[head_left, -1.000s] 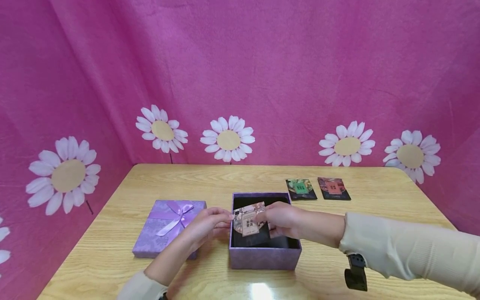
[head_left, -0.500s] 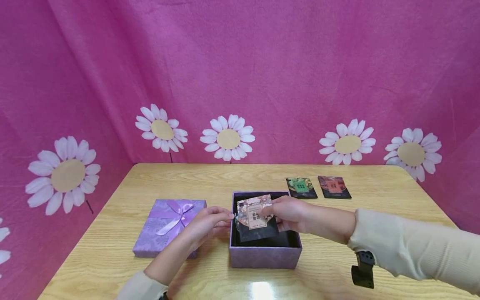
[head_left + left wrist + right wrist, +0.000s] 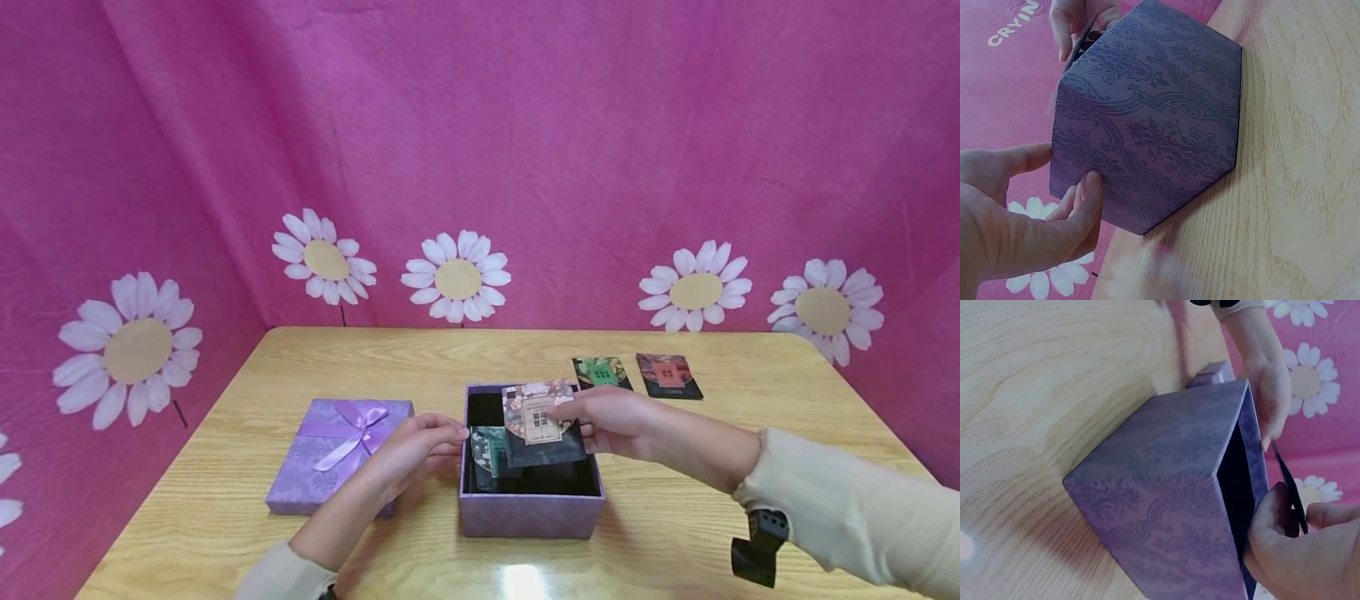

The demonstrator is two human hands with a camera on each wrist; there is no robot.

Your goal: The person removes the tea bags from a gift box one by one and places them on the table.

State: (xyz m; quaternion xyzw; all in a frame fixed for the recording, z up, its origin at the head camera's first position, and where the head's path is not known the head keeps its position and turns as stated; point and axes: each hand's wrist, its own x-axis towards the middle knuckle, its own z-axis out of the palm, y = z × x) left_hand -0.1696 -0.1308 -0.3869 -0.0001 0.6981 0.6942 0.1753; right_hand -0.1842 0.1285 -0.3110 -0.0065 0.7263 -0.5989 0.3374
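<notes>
My right hand point(image 3: 618, 415) pinches a dark tea sachet point(image 3: 542, 442) with a pale label and pinkish flower print, thumb on its front. It hangs tilted over the open purple box point(image 3: 532, 515); from the right wrist view it is a thin dark edge point(image 3: 1297, 497). Inside the box, at the left, leans a green-labelled sachet point(image 3: 483, 454), partly covered by the held one. My left hand point(image 3: 420, 442) touches the box's left wall near the rim. In the left wrist view its fingertips point(image 3: 1090, 181) rest against the patterned side.
A purple lid point(image 3: 322, 467) with a ribbon bow lies left of the box. Behind the box, a green-labelled sachet point(image 3: 600, 371) and a red-labelled sachet point(image 3: 669, 377) lie on the wooden table point(image 3: 390, 358). A pink flowered cloth point(image 3: 562, 167) stands around the table.
My right hand has moved right and slightly up with the pale-labelled sachet, uncovering the green-labelled sachet in the box. My left hand has stayed at the box wall.
</notes>
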